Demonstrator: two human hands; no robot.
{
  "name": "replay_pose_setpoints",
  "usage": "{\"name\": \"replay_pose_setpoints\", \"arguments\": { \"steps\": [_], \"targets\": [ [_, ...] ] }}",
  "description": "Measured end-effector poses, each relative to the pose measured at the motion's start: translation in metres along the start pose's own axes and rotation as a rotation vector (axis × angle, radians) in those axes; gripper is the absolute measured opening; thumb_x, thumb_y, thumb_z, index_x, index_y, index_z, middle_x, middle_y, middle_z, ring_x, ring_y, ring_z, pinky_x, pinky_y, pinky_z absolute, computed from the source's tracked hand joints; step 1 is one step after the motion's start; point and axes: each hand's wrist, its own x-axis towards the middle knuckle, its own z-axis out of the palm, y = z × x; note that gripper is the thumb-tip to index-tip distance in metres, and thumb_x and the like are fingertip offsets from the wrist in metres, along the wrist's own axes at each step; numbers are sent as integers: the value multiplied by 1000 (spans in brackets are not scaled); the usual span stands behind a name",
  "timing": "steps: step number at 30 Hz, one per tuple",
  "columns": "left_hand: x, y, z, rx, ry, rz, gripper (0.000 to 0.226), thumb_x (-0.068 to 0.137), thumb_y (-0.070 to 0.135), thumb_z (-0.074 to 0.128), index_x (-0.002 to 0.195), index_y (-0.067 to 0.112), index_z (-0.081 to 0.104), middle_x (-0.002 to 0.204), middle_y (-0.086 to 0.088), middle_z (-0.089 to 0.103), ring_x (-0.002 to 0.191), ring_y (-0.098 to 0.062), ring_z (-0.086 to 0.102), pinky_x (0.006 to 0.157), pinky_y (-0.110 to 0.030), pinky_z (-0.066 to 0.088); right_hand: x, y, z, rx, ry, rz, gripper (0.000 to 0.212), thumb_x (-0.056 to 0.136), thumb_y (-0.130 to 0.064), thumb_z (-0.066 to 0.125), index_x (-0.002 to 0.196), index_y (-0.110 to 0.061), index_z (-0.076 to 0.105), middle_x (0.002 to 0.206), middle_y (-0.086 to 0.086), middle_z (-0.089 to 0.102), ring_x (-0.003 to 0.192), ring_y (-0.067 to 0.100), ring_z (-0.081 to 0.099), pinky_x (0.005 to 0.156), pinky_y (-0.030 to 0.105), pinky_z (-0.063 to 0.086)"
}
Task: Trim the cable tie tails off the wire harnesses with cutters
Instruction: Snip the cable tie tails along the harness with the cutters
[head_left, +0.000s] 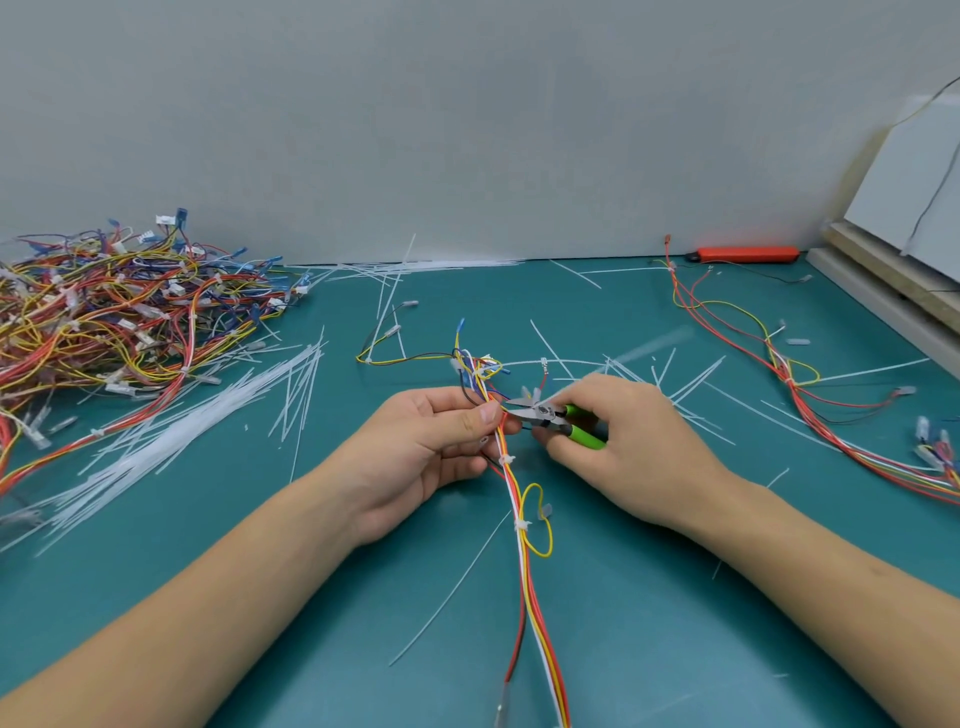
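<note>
Item: teal-green matted counter, backed by a plain pale grey wall.

Left hand: thumb and fingers pinched round a bundle of red, yellow and white wires, the wire harness in work, held just above the counter at centre. The bundle runs from the pinch toward the near edge; its upper end fans into blue, yellow and black leads with small connectors.

Small white cable ties: two visible on the harness below the left hand, one just under the thumb and one lower down beside a yellow wire loop.

Right hand: fingers curled round the green-handled steel cutters. Blade tips point left and meet the harness right beside the left thumb. Whether the blades are parted or closed is too small to tell.

Large tangled heap of multicoloured wire harnesses: far left of the counter, against the wall.

Long white cable-tie strips: a loose sheaf lying just right of the heap; further single strips scattered about the centre and right.

Second red-and-yellow wire harness: laid out along the right side, well apart from the hands.

Orange bar-shaped tool: at the wall, far right.

Pale boards: stacked at the right edge.
</note>
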Motion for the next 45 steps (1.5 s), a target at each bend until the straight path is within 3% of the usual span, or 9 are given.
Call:
{"name": "replay_pose_setpoints", "arguments": {
  "steps": [4, 15, 18, 22, 26, 30, 36, 42, 45],
  "targets": [
    [1, -1, -1, 0, 2, -8, 26, 85, 24, 76, 103, 7, 74, 103, -12, 74, 74, -14, 69, 65, -20, 56, 0, -3, -1, 14, -6, 7, 30, 83, -52, 58, 96, -30, 74, 86, -8, 69, 85, 15, 63, 78, 41, 52],
    [0, 0, -1, -3, -3, -9, 28, 85, 23, 74, 107, 5, 71, 104, -9, 75, 74, -12, 67, 65, -20, 56, 0, -2, 0, 32, 5, 28, 28, 82, -57, 58, 85, -32, 69, 73, -8, 63, 71, 13, 56, 66, 38, 50],
    [0, 0, -1, 1, -5, -9, 32, 83, 24, 75, 108, 5, 71, 105, -9, 75, 74, -12, 67, 65, -20, 56, -1, -1, 0, 7, 8, 28, 22, 83, -57, 57, 72, -39, 60, 63, -9, 52, 60, 14, 45, 54, 29, 38],
    [0, 0, -1, 0, -2, -10, 35, 85, 23, 74, 113, 2, 69, 104, -9, 75, 73, -12, 67, 66, -20, 56, -2, -3, 0, 0, 1, 12, 23, 85, -53, 56, 64, -45, 51, 60, -6, 44, 57, 15, 36, 50, 24, 30],
    [0, -1, -1, -2, -1, -3, 37, 86, 22, 73, 115, -2, 68, 103, -8, 75, 72, -12, 67, 65, -19, 56, -2, -2, 1, 4, 15, 19, 32, 85, -60, 55, 73, -31, 60, 62, -5, 50, 60, 17, 44, 55, 34, 41],
    [1, -1, -1, 8, -1, 4, 32, 84, 23, 75, 109, 2, 70, 104, -10, 75, 73, -12, 67, 64, -19, 56, -2, -4, 0, 21, 19, 18, 33, 81, -57, 56, 89, -29, 73, 75, -8, 63, 73, 13, 56, 67, 32, 48],
    [2, -3, -3, 1, -7, 2, 26, 85, 23, 76, 104, 5, 73, 105, -11, 75, 73, -14, 68, 64, -20, 56, -2, -2, 0, 21, 9, 25, 8, 88, -36, 75, 90, -28, 73, 77, -8, 65, 75, 13, 56, 69, 32, 48],
    [2, -3, -3, 3, -9, 3, 27, 83, 24, 76, 103, 6, 73, 105, -11, 75, 74, -13, 67, 64, -20, 56, -1, -4, -1, 33, -5, 36, 22, 84, -50, 64, 89, -30, 72, 76, -9, 63, 75, 12, 56, 68, 33, 48],
    [2, -3, -3, 2, -12, 3, 26, 84, 23, 76, 104, 6, 73, 105, -10, 75, 74, -13, 67, 64, -20, 56, -1, -3, 0, 30, 11, 46, 32, 80, -58, 55, 79, -28, 68, 67, -9, 57, 66, 13, 51, 60, 29, 43]
  ]
}}
